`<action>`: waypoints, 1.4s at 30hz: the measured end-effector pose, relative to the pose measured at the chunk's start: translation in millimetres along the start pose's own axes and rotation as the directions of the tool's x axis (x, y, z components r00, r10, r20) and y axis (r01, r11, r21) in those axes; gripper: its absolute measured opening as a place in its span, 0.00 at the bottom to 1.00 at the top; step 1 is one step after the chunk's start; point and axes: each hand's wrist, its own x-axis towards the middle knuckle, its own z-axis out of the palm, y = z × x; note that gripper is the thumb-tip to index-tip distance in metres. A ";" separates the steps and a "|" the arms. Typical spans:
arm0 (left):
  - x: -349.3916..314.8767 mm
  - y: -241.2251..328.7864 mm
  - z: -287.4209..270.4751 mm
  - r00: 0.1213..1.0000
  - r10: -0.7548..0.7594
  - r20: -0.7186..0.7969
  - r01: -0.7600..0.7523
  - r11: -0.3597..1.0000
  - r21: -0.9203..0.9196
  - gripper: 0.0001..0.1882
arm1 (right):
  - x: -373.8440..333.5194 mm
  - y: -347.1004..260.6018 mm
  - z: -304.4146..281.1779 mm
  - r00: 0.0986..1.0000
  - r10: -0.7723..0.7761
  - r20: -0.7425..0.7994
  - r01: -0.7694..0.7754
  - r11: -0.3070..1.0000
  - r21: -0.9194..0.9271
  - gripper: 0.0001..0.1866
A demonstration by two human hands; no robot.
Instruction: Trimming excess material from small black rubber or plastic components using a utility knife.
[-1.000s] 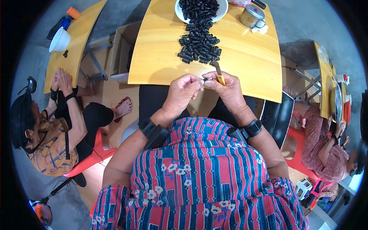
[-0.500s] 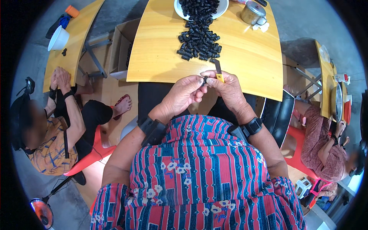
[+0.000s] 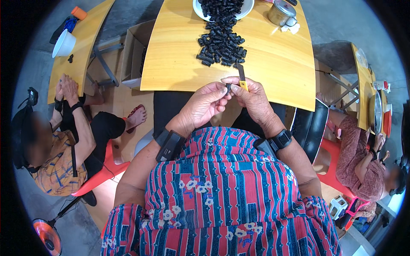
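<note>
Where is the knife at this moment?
In the head view, just right of centre, the knife is held in the right hand, its blade pointing toward the near end of the black parts.

- the middle table (image 3: 273, 72) stands before the wearer
- on its far part: a bowl (image 3: 248, 12), with a pile of small parts (image 3: 220, 47) in it and spread from it toward the near edge
- on its far right part: a cup (image 3: 278, 16), tissue (image 3: 294, 29) just beside
- at its near edge: the left hand (image 3: 210, 101) and right hand (image 3: 253, 96), one small part (image 3: 228, 88) between them, a knife (image 3: 243, 83) in the right
- left of it: a box (image 3: 131, 53); farther left, another table (image 3: 83, 51) bearing a basin (image 3: 64, 45)
- to its right: a third table (image 3: 363, 85)
</note>
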 end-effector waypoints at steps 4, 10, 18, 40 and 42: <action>-0.6 -0.9 0.0 1.000 0.004 -0.009 -0.004 1.000 -0.008 0.21 | -0.6 0.4 0.4 1.000 0.013 -0.003 -0.013 1.000 0.002 0.13; 0.4 -4.8 -5.4 1.000 0.021 -0.016 -0.021 0.999 -0.041 0.08 | -3.3 -4.1 0.5 0.998 0.061 0.011 -0.061 0.998 0.023 0.13; 1.7 -8.0 -5.9 1.000 0.023 0.020 -0.021 0.993 -0.115 0.05 | -1.0 5.2 -2.7 0.996 -0.083 0.036 0.084 0.996 -0.037 0.17; -1.9 -11.0 -9.1 0.999 -0.018 0.045 0.025 0.987 -0.161 0.10 | -6.0 -0.2 -2.8 1.000 0.013 0.005 -0.013 1.000 -0.019 0.11; -2.4 -12.6 -10.1 0.998 -0.029 0.057 0.039 0.983 -0.179 0.10 | -5.4 0.2 -2.8 1.000 0.014 0.006 -0.014 1.000 -0.010 0.11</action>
